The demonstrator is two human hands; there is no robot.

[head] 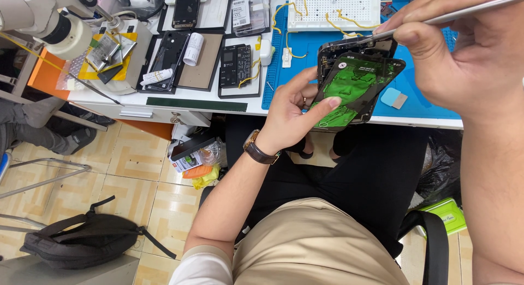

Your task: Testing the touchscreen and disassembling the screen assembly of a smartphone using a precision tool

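Two hands, one lit phone, one metal tool, one backpack.

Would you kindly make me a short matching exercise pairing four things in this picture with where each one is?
Things:
1. phone with green screen
2. metal tool
3. black backpack
4. wristwatch

Places:
A. on the tiled floor
B. in the right hand
C. on the left wrist
D. in the left hand

Pairs: 1-D, 2-B, 3-A, 4-C
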